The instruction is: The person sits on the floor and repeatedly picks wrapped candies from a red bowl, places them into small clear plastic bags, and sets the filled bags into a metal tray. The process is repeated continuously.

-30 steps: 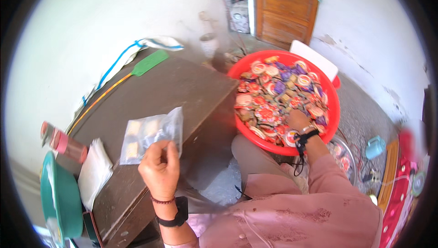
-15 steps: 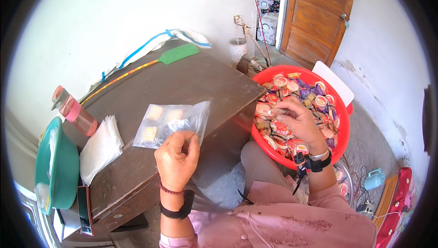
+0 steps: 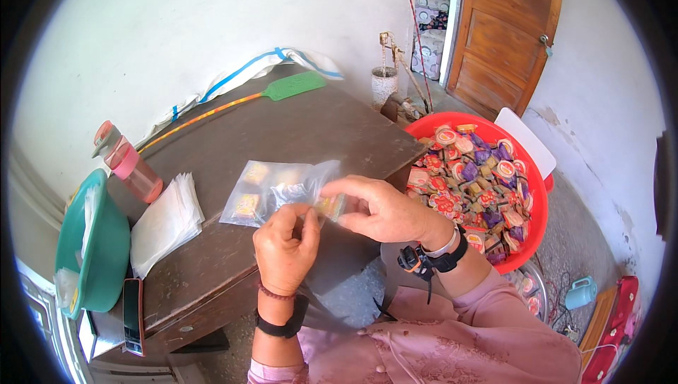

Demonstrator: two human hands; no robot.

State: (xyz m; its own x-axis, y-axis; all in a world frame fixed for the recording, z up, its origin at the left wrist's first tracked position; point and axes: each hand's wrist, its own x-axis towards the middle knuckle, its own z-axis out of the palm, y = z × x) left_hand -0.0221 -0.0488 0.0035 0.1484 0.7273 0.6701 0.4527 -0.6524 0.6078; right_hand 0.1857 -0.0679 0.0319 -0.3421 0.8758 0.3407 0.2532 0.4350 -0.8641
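Clear bag (image 3: 277, 175) on the table (image 3: 339, 119); left hand (image 3: 284, 251), fingers pinching its edge; right hand (image 3: 388, 209), fingers pinching a small wrapped piece (image 3: 330, 206); bag probably light, limp, slippery, best held by its rim.

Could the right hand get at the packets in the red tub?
Probably yes: the packets lie uncovered in the red tub, and nothing seems in the way. The right hand is busy, though, holding a small packet at the clear bag.
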